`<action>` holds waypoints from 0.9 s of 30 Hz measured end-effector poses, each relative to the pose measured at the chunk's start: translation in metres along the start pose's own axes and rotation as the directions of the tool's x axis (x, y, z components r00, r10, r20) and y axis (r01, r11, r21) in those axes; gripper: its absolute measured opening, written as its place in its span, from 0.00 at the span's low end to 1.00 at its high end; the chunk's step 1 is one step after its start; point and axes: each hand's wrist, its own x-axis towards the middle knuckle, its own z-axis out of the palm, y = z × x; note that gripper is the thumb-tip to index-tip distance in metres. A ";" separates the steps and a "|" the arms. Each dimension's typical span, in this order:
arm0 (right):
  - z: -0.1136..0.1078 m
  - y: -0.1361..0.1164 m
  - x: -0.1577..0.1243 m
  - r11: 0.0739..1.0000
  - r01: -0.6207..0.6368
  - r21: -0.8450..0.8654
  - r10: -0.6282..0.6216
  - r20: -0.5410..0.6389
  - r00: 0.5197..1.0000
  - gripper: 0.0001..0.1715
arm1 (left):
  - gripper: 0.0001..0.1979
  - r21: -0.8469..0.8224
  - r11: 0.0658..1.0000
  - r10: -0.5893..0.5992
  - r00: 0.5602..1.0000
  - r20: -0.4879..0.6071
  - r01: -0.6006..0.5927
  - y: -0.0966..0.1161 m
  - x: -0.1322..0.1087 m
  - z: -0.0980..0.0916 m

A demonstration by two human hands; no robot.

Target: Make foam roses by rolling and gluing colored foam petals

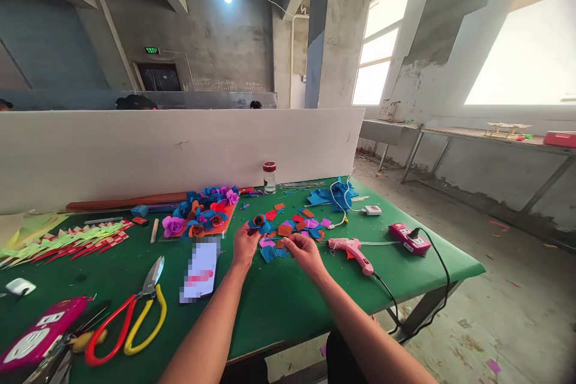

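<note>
My left hand (pixel 245 246) is closed around the base of a blue paper flower (pixel 260 224) with a dark and orange centre, held above the green table. To its right, my right hand (pixel 306 254) has its thumb and fingers pinched together; what they hold, if anything, is too small to tell. Cut paper pieces (pixel 297 225) in blue, orange, red and purple lie scattered just beyond both hands. Right of my right hand rests a pink glue gun (pixel 353 252). Finished paper flowers (pixel 202 213) are grouped behind and left of my left hand.
Red-and-yellow scissors (pixel 146 300), a phone (pixel 199 270) and a pink power strip (pixel 42 330) lie at the left. A glass jar (pixel 269 179) stands near the white partition (pixel 180 150). Another power strip (pixel 409 239), its black cable hanging down, lies at the right.
</note>
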 end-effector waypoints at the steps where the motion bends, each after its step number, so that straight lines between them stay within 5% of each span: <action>1: -0.002 0.001 0.001 1.000 0.005 -0.006 -0.005 -0.001 1.000 0.23 | 0.11 -0.015 1.000 -0.012 1.000 -0.008 0.012 0.000 0.000 0.000; 9: -0.029 -0.004 0.022 1.000 0.010 -0.018 -0.012 -0.122 0.992 0.25 | 0.11 -0.032 0.997 -0.065 0.998 -0.012 0.065 0.003 0.001 0.000; 19: 0.024 -0.030 0.032 0.992 -0.085 0.096 0.083 0.022 0.996 0.18 | 0.11 -0.027 0.999 -0.034 0.998 0.048 0.035 0.008 -0.003 0.005; 27: 0.036 -0.038 0.027 0.973 -0.150 0.173 0.149 0.021 0.989 0.17 | 0.10 0.047 0.999 -0.018 1.000 0.002 0.018 0.008 -0.003 0.006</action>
